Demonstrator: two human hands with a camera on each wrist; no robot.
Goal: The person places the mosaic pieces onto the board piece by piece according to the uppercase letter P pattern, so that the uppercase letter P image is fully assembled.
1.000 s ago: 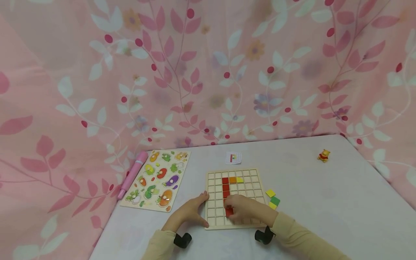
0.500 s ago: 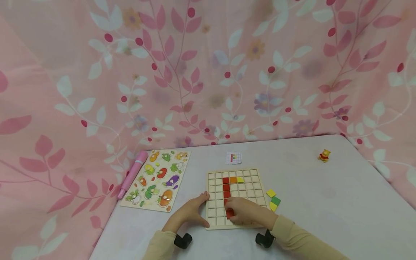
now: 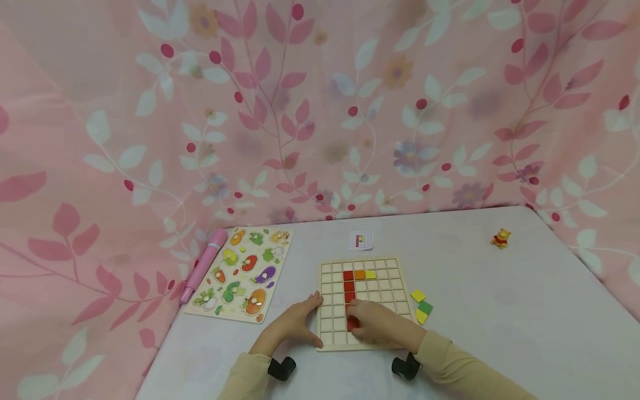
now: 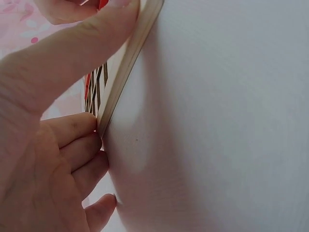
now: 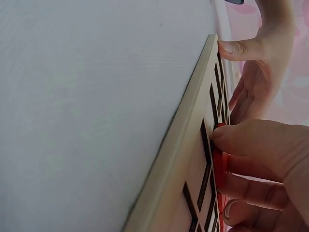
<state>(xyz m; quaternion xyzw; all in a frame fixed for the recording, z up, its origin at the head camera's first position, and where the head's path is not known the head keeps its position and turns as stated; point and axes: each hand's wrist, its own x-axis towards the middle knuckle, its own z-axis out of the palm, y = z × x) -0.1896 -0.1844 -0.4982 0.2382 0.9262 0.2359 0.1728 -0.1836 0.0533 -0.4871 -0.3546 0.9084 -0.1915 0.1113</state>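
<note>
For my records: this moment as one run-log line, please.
left hand: touching left edge of pale square wooden grid board | right hand: pinching red square tile

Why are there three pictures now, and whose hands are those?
No machine here, just a person's two bare hands. The big picture comes from a camera on the person's head; the two close-ups come from cameras on the wrists.

On the white table are a grid board, loose tiles, a card, a veggie puzzle, a pink marker and a toy bear.

The left hand touches the grid board's edge. The right hand pinches a red tile.
</note>
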